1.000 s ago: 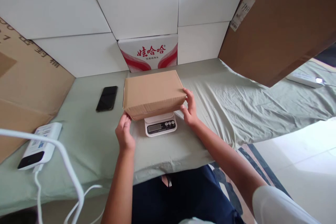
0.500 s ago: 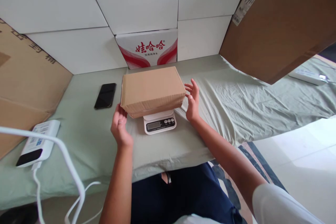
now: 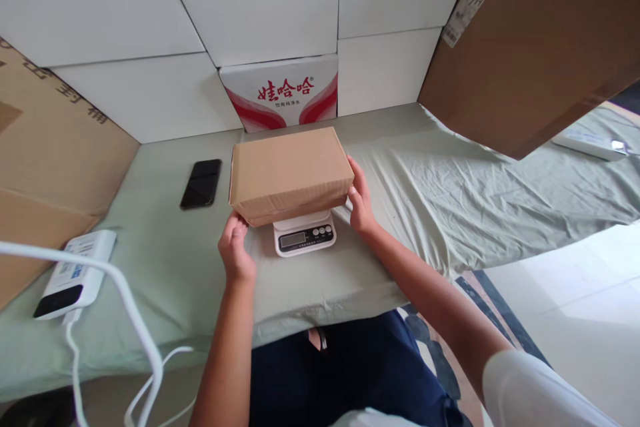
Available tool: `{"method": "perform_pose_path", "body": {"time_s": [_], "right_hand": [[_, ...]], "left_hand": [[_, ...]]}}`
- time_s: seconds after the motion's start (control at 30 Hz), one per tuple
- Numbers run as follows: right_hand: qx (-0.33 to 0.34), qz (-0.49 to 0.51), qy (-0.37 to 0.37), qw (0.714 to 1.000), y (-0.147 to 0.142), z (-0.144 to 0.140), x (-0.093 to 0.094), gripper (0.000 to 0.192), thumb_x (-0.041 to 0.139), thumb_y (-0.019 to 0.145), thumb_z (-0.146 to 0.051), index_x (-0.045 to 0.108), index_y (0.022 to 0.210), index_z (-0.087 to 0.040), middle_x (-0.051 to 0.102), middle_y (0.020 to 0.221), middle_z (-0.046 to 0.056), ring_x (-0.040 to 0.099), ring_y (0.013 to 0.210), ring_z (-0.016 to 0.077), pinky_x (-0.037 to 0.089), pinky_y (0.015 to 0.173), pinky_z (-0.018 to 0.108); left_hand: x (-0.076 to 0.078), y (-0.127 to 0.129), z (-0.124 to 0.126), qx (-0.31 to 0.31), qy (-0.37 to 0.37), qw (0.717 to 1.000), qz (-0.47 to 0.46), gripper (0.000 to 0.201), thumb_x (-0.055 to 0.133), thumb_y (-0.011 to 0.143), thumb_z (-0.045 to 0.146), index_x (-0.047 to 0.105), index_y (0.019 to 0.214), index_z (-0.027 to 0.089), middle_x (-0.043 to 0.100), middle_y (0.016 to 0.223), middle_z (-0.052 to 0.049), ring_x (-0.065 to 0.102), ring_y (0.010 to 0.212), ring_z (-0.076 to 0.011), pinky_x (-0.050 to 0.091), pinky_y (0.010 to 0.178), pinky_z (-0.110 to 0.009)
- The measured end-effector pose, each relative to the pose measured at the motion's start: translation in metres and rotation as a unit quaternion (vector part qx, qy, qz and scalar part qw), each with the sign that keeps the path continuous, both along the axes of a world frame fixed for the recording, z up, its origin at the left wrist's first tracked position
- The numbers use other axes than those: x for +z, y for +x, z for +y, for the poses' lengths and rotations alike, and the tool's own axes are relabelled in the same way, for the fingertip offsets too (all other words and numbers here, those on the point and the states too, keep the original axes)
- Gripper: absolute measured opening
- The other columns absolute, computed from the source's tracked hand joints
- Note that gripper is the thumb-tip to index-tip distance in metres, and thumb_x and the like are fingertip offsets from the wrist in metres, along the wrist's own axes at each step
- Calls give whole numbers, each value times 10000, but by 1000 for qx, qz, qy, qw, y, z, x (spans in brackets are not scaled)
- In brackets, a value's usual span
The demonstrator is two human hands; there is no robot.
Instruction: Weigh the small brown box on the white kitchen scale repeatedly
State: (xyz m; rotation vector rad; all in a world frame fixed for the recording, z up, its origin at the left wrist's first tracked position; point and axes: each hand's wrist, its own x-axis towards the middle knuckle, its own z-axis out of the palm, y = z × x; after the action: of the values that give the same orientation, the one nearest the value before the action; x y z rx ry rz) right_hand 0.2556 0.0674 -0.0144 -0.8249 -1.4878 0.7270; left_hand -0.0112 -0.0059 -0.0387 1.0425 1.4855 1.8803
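A closed brown cardboard box [image 3: 293, 170] rests on a small white kitchen scale [image 3: 305, 238], overhanging it on both sides. The scale's display and buttons face me, while its weighing platform is mostly hidden under the box. At the box's lower left front corner, my left hand [image 3: 236, 250] holds on with its fingers curled partly beneath the edge. My right hand [image 3: 361, 199] grips the right end, thumb at the front corner and fingers along the side. I cannot read a number on the display.
A black phone [image 3: 201, 183] lies left of the box on the green cloth [image 3: 165, 260]. Further left are a white device [image 3: 77, 273] and a white cable [image 3: 135, 320]. A red-and-white carton [image 3: 283, 93] stands behind, with large brown cartons [image 3: 525, 47] at the sides.
My right hand has closed from spread fingers onto the box's right end. My left hand has shifted slightly right and down, its fingers tucked under the corner. The box stays on the scale.
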Motion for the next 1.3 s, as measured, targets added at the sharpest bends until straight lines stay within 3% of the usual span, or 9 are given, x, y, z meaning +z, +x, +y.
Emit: {"method": "perform_pose_path", "body": {"time_s": [0.27, 0.4, 0.6, 0.87, 1.3], "right_hand": [[-14, -24, 18, 999, 1, -1, 0, 690, 372, 997, -719, 371, 1591, -367, 433, 1672, 71, 434, 1541, 353, 464, 1209, 590], [-14, -11, 10, 1000, 1, -2, 2, 709, 395, 980, -735, 398, 1575, -349, 450, 1655, 84, 435, 1534, 360, 462, 1208, 586], [-40, -7, -1, 999, 0, -2, 1, 741, 379, 959, -773, 353, 1590, -384, 500, 1596, 78, 458, 1509, 359, 462, 1199, 594], [-36, -2, -6, 999, -2, -2, 2, 767, 385, 945, -794, 365, 1586, -373, 488, 1615, 77, 437, 1528, 363, 442, 1217, 593], [-42, -35, 18, 998, -1, -3, 5, 724, 337, 992, -741, 371, 1597, -344, 445, 1663, 80, 415, 1552, 354, 437, 1229, 589]], "left_hand": [[2, 1, -1, 9, -11, 1000, -1, 698, 610, 810, 665, 729, 1273, 156, 765, 1213, -170, 686, 1258, -343, 513, 1115, -496], [2, 2, -2, 3, -14, 1000, 16, 718, 599, 839, 648, 688, 1363, 165, 735, 1316, -175, 665, 1305, -339, 495, 1142, -483], [9, 5, -5, -12, 38, 999, 9, 786, 554, 886, 645, 575, 1515, 173, 609, 1528, -191, 551, 1458, -341, 434, 1208, -464], [8, 5, -3, -12, 24, 1000, -11, 838, 597, 841, 684, 612, 1472, 133, 659, 1449, -222, 571, 1433, -371, 447, 1193, -488], [2, 2, -2, -14, 16, 1000, 22, 767, 565, 861, 713, 678, 1394, 174, 709, 1368, -189, 614, 1378, -364, 478, 1155, -486]]}}
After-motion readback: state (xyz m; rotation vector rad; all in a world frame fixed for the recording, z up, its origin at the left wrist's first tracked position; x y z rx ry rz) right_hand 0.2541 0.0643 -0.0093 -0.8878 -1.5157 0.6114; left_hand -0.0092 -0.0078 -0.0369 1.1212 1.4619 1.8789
